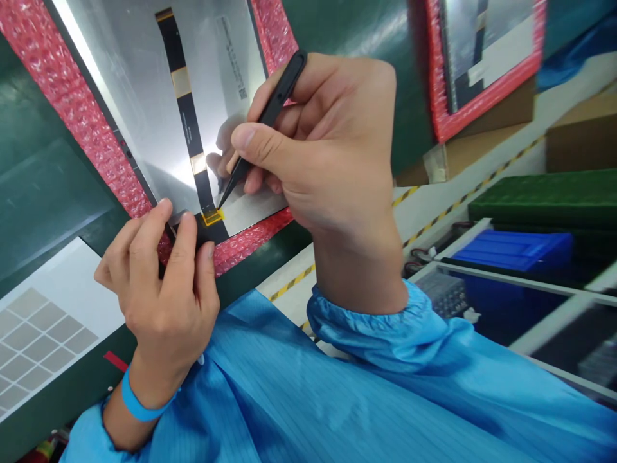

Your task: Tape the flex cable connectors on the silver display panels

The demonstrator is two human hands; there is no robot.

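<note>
A silvery display panel [130,83] lies face down on pink bubble wrap [72,109]. Down its back runs a black flex cable [189,116] that ends in a yellow-outlined piece of tape [213,217] near the panel's lower edge. My right hand [332,135] pinches black tweezers [277,96], their pointed tip at the corner of the yellow piece. My left hand [164,270] rests at the panel's lower left edge, fingers apart, fingertips on the dark border beside the yellow piece. Whether the tweezers' tips grip anything is too small to tell.
On the green table [48,173] at left lies a white sheet with grey squares [43,334]. Another panel [506,58] in pink wrap sits on a cardboard box [486,145] at upper right. Below right are a blue bin [515,251] and a metal frame [569,308].
</note>
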